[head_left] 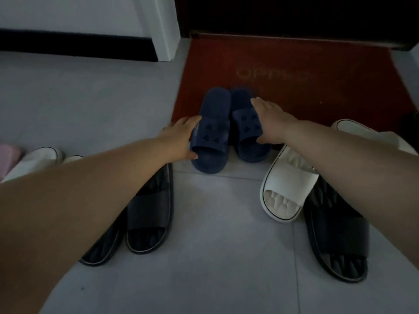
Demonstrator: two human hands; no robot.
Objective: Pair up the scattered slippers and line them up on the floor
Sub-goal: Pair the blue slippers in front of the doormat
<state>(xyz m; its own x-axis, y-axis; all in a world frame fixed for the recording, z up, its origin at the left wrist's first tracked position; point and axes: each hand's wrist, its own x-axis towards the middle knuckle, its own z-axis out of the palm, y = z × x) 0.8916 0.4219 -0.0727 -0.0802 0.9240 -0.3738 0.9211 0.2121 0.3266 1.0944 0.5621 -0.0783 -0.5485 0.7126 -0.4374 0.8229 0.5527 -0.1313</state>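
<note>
Two navy blue slippers lie side by side at the near edge of the red doormat point(317, 91), toes toward me. My left hand point(181, 137) grips the strap of the left navy slipper point(213, 114). My right hand point(269, 118) grips the strap of the right navy slipper point(244, 123). A pair of black slippers point(145, 211) sits side by side under my left forearm. A white slipper point(288, 189) lies tilted over a single black slipper point(335, 230) under my right arm.
Another white slipper point(353, 130) lies at the right by the mat. At the left edge sit a white slipper point(34, 159) and something pink point(9, 155). A white door frame point(161, 30) and a dark door point(294, 14) stand behind the mat. The floor is grey tile point(215, 257).
</note>
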